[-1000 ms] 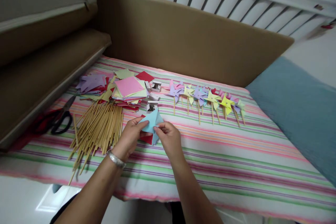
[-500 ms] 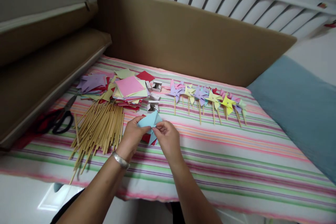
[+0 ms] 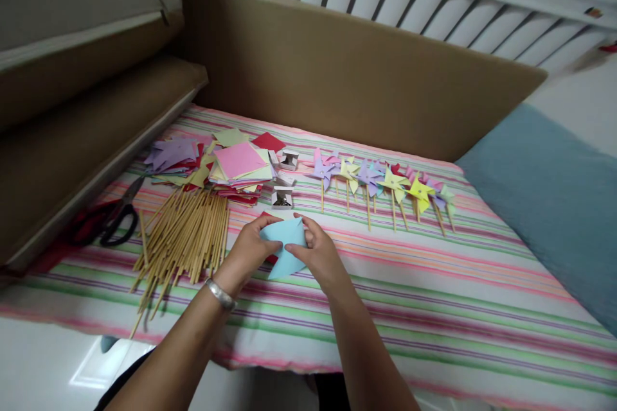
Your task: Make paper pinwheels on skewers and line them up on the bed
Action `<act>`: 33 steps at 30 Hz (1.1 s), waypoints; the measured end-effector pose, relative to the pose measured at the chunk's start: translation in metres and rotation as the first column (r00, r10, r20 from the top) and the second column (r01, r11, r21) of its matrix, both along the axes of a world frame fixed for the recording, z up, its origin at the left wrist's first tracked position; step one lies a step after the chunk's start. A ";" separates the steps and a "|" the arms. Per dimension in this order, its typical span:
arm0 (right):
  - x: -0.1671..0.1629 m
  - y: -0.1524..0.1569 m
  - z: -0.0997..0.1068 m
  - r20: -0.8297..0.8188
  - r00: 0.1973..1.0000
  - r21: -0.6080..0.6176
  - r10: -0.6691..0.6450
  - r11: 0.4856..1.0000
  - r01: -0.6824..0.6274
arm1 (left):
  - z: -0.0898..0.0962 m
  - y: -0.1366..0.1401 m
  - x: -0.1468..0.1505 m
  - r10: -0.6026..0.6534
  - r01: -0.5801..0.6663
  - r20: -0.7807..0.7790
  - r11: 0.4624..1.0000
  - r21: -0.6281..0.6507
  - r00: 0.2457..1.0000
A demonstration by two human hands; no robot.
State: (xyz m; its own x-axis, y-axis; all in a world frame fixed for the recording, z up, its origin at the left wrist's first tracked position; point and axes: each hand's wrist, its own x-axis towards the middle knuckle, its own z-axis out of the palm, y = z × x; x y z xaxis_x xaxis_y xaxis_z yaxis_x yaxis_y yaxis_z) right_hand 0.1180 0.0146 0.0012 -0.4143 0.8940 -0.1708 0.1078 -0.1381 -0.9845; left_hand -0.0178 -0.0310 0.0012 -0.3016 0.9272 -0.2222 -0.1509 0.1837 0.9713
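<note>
Light blue paper [image 3: 288, 237], with cut flaps partly bent inward, is held up between my two hands over the striped cloth. My left hand [image 3: 250, 245], with a silver bangle at the wrist, pinches its left side, thumb on top. My right hand [image 3: 319, 252] grips the right side, its thumb pressed near the paper's middle and its fingers behind. Red paper [image 3: 271, 258] shows partly beneath the blue piece. Just beyond my hands stands a small white open box [image 3: 282, 198] with small metal bits inside.
Thin wooden sticks [image 3: 187, 237] lie piled left of my hands, with black-handled scissors [image 3: 118, 221] beside them. Behind are stacks of coloured paper squares [image 3: 240, 160] and cut paper pieces [image 3: 172, 154]. Finished paper pinwheels [image 3: 394, 183] lie in a row at the right. A brown board [image 3: 361, 83] borders the back.
My right hand has shifted slightly right and opened its grip wider around the paper's right side. The blue paper has turned and sits a little lower, showing a broader face.
</note>
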 end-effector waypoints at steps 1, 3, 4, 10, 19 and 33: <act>-0.001 0.000 0.001 -0.008 1.000 -0.014 -0.003 1.000 0.002 | 0.001 0.000 0.000 0.001 -0.001 -0.003 1.000 0.004 1.000; -0.001 0.000 0.002 -0.016 1.000 -0.036 -0.006 0.999 0.006 | 0.001 0.001 0.000 0.000 0.000 -0.014 1.000 0.015 1.000; -0.001 0.000 0.002 -0.021 1.000 -0.044 -0.005 0.999 0.004 | 0.001 0.001 0.000 0.004 -0.004 -0.021 1.000 0.020 1.000; -0.002 0.003 -0.002 -0.082 0.995 -0.073 -0.060 0.996 0.054 | -0.001 0.002 0.002 0.121 -0.121 0.124 0.993 -0.005 0.985; -0.004 0.001 -0.001 -0.168 0.980 -0.062 -0.110 0.993 0.101 | -0.005 0.000 0.008 0.031 -0.006 0.569 0.999 -0.044 0.822; -0.008 -0.002 0.004 -0.140 0.973 -0.082 -0.186 0.981 0.176 | -0.001 0.000 0.003 0.077 -0.036 0.473 0.995 -0.095 0.878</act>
State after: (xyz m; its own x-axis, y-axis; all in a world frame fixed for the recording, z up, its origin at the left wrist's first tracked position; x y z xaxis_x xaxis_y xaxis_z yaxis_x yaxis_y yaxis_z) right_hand 0.1097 0.0129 0.0056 -0.2720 0.9447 -0.1832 -0.0699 -0.2093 -0.9754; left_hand -0.0151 -0.0313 0.0004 -0.1919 0.8842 -0.4259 -0.6036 0.2359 0.7616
